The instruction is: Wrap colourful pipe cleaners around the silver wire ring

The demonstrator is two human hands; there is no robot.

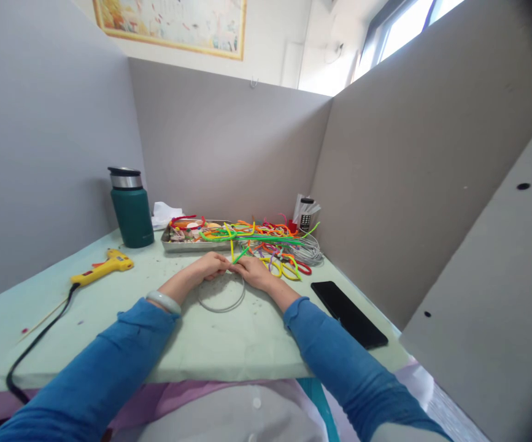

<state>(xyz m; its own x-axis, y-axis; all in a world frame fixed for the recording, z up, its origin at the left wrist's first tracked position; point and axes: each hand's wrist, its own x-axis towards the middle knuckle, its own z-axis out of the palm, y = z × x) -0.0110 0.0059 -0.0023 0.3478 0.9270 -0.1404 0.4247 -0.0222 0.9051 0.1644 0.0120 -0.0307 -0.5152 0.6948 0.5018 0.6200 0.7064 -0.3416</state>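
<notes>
My left hand (pixel 210 267) and my right hand (pixel 254 272) meet at the middle of the table, fingers closed in a pinch. Between them they grip a yellow-green pipe cleaner (pixel 237 252) that sticks up and back from the fingertips. A thin wire ring (pixel 222 305) lies flat on the table just under and in front of both hands; whether the hands also hold it I cannot tell. Both arms wear blue sleeves, and a pale bangle sits on my left wrist.
A metal tray (pixel 173 245) with craft bits and a heap of coloured pipe cleaners (pixel 275 242) lie behind the hands. A green flask (pixel 131 212) stands back left, a yellow glue gun (pixel 104 267) with black cord at left, a black phone (pixel 348 313) at right. Grey partitions wall the table.
</notes>
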